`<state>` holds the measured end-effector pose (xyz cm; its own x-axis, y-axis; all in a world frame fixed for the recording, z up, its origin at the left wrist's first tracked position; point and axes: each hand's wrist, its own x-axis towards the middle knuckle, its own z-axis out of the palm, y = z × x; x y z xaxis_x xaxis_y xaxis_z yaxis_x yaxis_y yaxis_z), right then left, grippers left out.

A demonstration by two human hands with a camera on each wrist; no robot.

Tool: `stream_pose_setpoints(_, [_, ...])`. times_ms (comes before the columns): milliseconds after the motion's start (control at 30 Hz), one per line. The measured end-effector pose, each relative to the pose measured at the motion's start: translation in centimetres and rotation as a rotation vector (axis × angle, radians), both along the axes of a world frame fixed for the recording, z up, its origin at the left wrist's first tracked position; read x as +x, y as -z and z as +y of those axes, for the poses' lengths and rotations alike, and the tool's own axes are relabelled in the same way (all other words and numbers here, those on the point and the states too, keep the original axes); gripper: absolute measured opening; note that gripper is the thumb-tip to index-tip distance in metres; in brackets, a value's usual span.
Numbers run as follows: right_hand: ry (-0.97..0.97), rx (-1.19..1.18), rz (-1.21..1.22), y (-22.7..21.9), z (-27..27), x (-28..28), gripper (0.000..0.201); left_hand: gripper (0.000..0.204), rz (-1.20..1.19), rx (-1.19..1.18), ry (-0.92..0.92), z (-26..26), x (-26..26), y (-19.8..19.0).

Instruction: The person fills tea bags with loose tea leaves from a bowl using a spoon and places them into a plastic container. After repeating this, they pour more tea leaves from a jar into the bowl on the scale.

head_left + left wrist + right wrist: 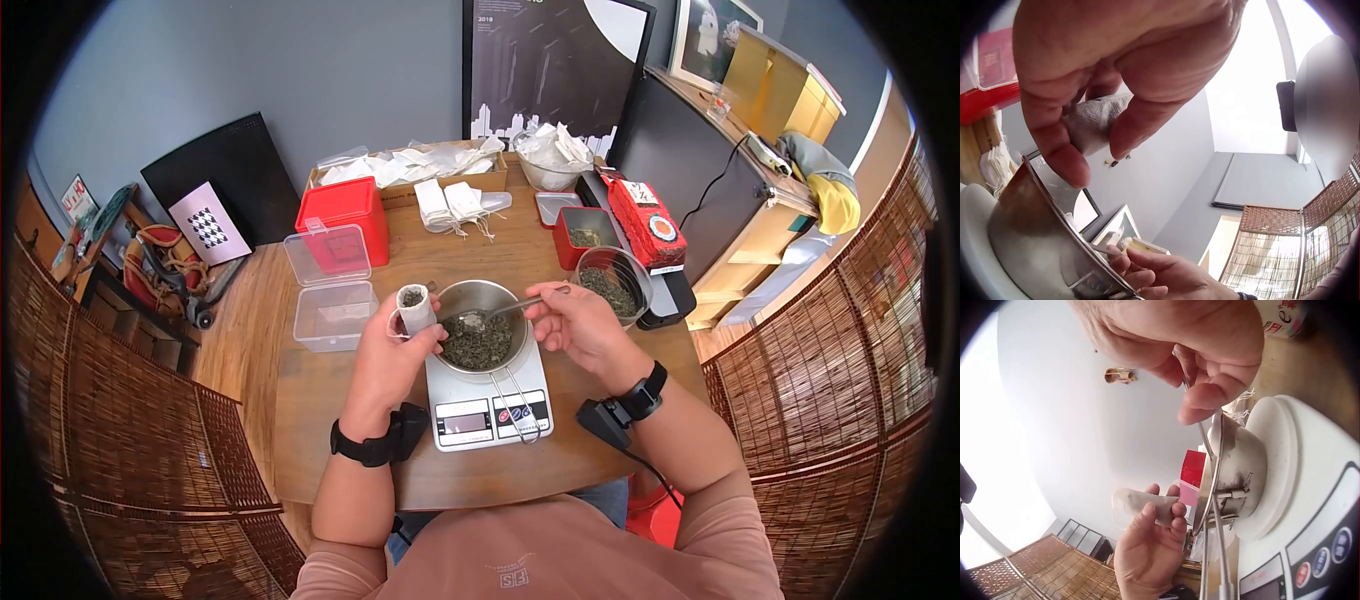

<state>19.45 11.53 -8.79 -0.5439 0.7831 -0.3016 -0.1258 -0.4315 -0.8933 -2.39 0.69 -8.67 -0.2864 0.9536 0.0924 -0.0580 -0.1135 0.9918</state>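
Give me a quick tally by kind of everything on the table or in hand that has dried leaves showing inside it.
Steel pan: 1
Clear bowl: 1
Open red box: 1
White bag, held in the left hand: 1
Total: 4
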Motion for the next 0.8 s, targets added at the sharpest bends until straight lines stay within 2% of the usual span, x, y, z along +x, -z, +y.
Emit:
stream_pose_setpoints(233, [0.030,0.009,0.046,-0.4,0.7,1.7,0.022,0.027,-0.039,0.026,0.028,0.0,0.0,-0.1])
stream_pose_setpoints(300, [0.031,0.027,0.112,-0.8,0.9,2.3,0.022,0.032,-0.004,0.003,0.033,0.0,0.0,0.1])
stream_pose_setpoints(433, [0.063,0.051,0.169,-2.8,1.1,2.9,0.023,0.030,0.103,-0.057,0.047,-0.2,0.7,-0.3])
stream_pose_setpoints(500, [0.050,0.101,0.225,-4.0,1.3,3.2,0.023,0.029,0.152,-0.056,0.111,-0.1,1.0,-0.1])
stream_pose_setpoints(667, [0.019,0.142,0.272,-6.5,0.8,3.3,0.025,0.026,0.174,-0.041,0.108,0.0,1.6,0.2])
stream_pose_setpoints(800, [-0.049,0.181,0.269,-7.1,0.5,2.9,0.026,0.034,0.156,-0.114,0.147,-0.2,1.9,-0.7])
